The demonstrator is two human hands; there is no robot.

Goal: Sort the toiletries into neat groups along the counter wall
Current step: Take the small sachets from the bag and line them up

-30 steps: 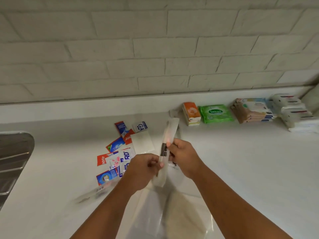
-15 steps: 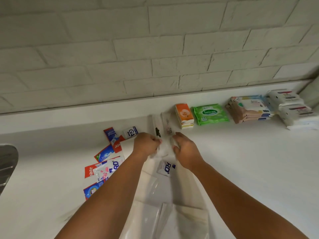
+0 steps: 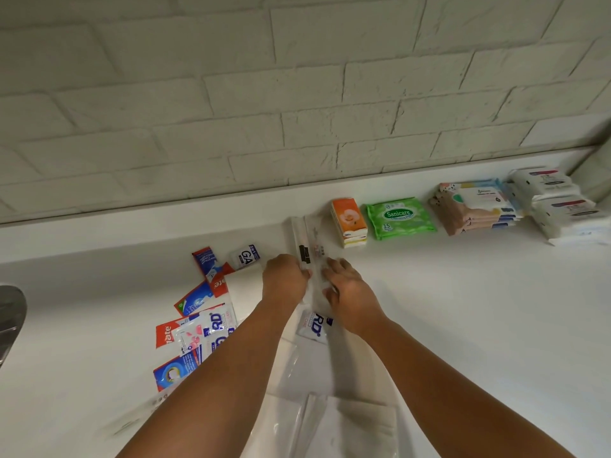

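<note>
Far left edge, mid-height: rim of a grey metal sink (image 3: 11,309).

Lower left of centre: a loose heap of flat red, blue and white foil sachets (image 3: 198,325), unsorted and well short of the wall. One small white sachet lettered GA (image 3: 247,257) lies apart above the heap.

Centre: one second ago we held the long clear plastic packets (image 3: 302,238) lifted over the counter. They now lie flat, top ends near the white counter wall (image 3: 165,223), just left of the orange tissue-pack stack (image 3: 348,223).

Left hand (image 3: 286,280): fingers curled, pinching the packets' left edge beside the black label. Right hand (image 3: 350,299): fingers fairly straight, pressing the packets down, gripping nothing. Below it lies a white sachet lettered RD (image 3: 313,327).

Bottom centre: a crumpled clear plastic bag (image 3: 334,421).

Right of the orange stack, along the wall: a green Sanicare wipes pack (image 3: 398,218), a pink-and-blue wipes stack (image 3: 476,208) and a white packs stack (image 3: 558,206).

Judgement: we have opened a fifth group, so the row extends leftward. The sachets remain to be sorted.
</note>
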